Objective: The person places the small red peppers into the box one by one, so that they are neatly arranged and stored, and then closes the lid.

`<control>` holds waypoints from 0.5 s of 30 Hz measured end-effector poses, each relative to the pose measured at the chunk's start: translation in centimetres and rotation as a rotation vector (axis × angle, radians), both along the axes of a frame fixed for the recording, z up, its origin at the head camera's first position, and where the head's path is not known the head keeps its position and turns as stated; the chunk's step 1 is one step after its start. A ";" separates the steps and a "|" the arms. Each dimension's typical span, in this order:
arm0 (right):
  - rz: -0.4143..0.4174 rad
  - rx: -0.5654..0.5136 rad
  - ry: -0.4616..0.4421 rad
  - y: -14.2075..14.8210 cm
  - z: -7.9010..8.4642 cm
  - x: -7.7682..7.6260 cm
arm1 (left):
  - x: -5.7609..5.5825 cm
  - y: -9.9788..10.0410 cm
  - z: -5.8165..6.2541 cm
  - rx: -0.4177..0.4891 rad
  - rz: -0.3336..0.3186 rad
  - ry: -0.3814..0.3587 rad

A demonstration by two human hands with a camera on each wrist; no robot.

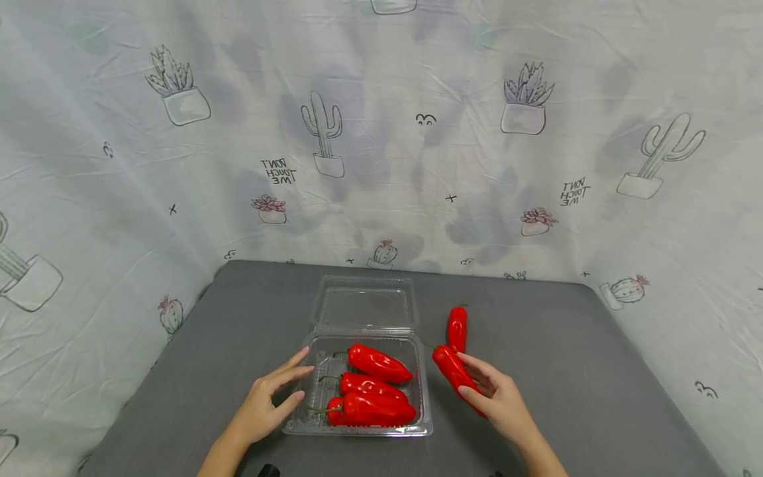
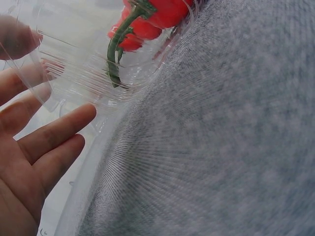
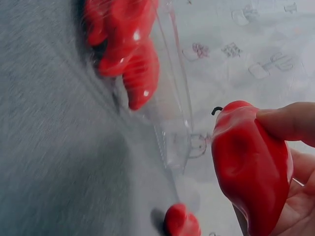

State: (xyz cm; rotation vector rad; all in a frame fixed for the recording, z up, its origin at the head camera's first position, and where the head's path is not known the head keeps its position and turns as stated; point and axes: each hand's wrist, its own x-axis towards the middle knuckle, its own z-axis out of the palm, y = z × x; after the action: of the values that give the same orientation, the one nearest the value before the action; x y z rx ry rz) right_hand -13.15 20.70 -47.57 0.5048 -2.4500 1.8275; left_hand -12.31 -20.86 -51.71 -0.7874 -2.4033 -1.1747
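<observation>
My right hand (image 1: 502, 401) pinches a long red pepper (image 1: 450, 370) between thumb and fingers, to the right of the box. In the right wrist view the held pepper (image 3: 248, 157) shows a dented, glossy side and a short dark stem. Several red peppers (image 1: 379, 364) with green stems lie side by side in a clear plastic clamshell box (image 1: 426, 404), one partly covered by another. At the box's left side is my left hand (image 1: 262, 404), its fingers spread and fairly straight. Seen from the left wrist, its fingertips (image 2: 87, 113) are right at the clear wall.
Hinged at the far side, the clear lid (image 1: 365, 308) lies folded back. Another red pepper (image 1: 457, 328) rests on the grey tabletop (image 1: 554, 358) beyond the held one. A pale cloth (image 1: 381, 132) printed with cacti hangs around the table's back and sides.
</observation>
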 end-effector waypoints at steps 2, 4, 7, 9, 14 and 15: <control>0.019 -0.008 -0.001 -0.5 0.1 -0.2 | 0.0 0.0 0.0 -0.001 0.006 0.005; 0.035 -0.006 -0.002 -1.1 0.2 -0.5 | 0.0 0.0 0.0 -0.005 0.012 0.000; 0.075 -0.010 0.012 -1.9 0.5 -0.9 | 0.0 0.0 0.1 -0.012 0.007 -0.020; 0.103 -0.010 0.025 -2.4 0.6 -1.2 | 0.1 -0.1 0.2 -0.016 0.002 -0.032; 0.150 -0.005 0.029 -3.5 0.7 -1.9 | 0.1 -0.1 0.2 -0.011 0.003 -0.024; 0.157 0.001 0.027 -3.8 0.7 -2.0 | 0.1 0.0 0.2 -0.009 0.003 -0.018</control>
State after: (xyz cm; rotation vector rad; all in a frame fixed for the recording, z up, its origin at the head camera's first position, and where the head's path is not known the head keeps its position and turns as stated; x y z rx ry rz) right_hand -15.15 16.95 -46.88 0.7363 -2.4577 1.8603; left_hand -12.23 -20.90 -51.49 -0.7783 -2.4252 -1.1758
